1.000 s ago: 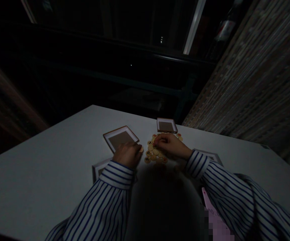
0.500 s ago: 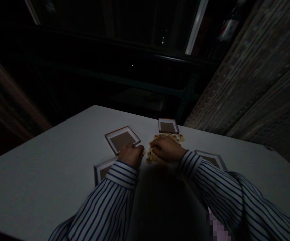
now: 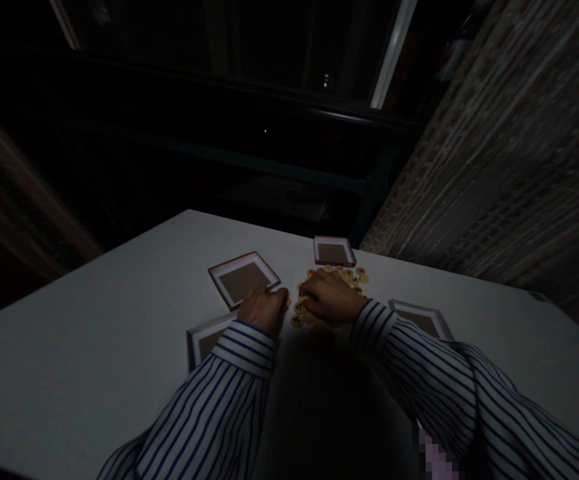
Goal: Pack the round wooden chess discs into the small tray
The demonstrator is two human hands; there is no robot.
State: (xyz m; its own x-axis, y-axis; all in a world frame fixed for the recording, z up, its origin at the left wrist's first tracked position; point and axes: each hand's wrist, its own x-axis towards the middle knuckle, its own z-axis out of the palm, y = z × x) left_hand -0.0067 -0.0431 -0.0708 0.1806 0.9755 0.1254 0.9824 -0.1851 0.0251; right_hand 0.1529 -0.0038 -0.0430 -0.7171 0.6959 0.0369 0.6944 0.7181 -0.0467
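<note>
In the head view, round wooden Chinese chess pieces (image 3: 297,321) lie in a loose pile on the white table, some showing black or red characters. My left hand (image 3: 264,311) is closed just left of the pile, with the pale edge of one chess piece (image 3: 288,302) at its fingertips. Over the pile rests my right hand (image 3: 333,297), its fingers curled down among the pieces. Whatever is between those fingertips is hidden by the hand and the dim light. An open, shallow box (image 3: 214,279) with a brown bottom sits beyond my left hand.
A second shallow box (image 3: 194,333) lies partly under my left forearm. Another box (image 3: 335,265) stands behind the pile, and one more box (image 3: 437,320) is at the right, partly covered by my sleeve. The white table (image 3: 119,320) meets a hanging curtain (image 3: 469,187) at the right.
My right hand has shifted slightly left over the pile. My left hand stays almost in place, and the far box appears slightly further left.
</note>
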